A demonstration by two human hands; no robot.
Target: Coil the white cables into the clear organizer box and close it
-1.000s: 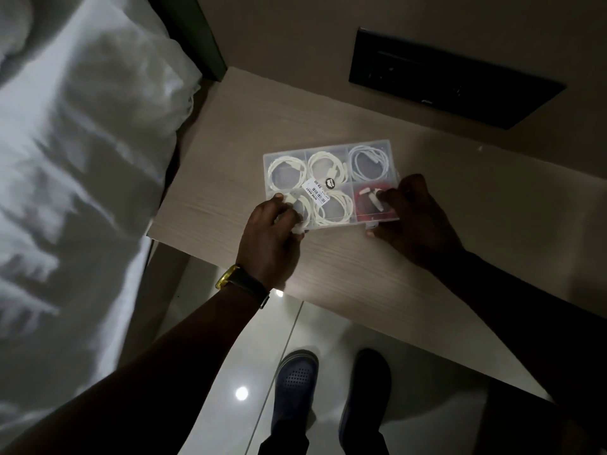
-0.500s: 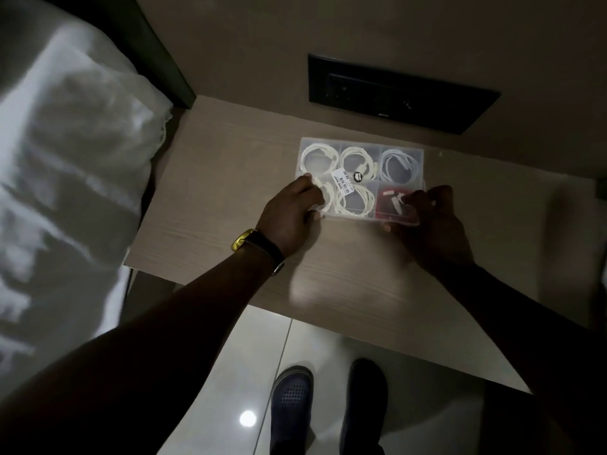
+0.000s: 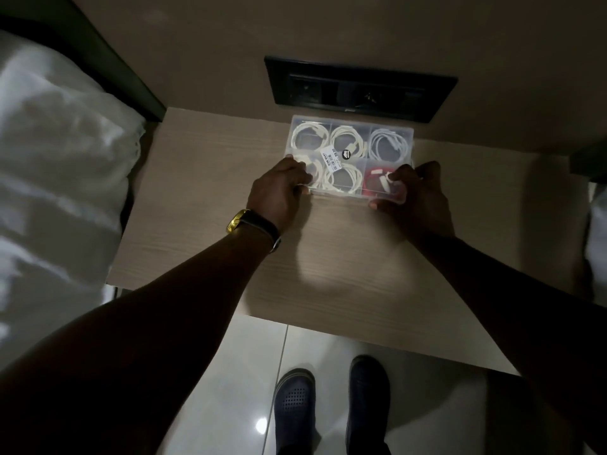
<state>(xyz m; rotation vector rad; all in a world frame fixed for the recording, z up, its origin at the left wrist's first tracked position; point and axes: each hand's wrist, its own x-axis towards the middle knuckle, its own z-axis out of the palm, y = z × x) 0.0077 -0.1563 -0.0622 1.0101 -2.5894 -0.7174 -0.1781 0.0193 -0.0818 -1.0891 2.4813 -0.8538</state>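
White bedding (image 3: pixel 62 165) is lying at the far left beside the wooden bedside table (image 3: pixel 210 205). The left hand (image 3: pixel 279 192) is gripping the near left corner of the clear organizer box (image 3: pixel 351 156), which is sitting lid-down at the table's back edge under a black wall socket panel (image 3: pixel 358 90). White cables (image 3: pixel 308 136) are lying coiled in its compartments, and the right hand (image 3: pixel 417 195) is clasping the near right corner by a red-lined compartment (image 3: pixel 377 185).

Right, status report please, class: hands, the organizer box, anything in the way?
Left hand and right hand each grip a near corner of the organizer box. Lid down, white cables coiled inside. Nothing in the way on the table.
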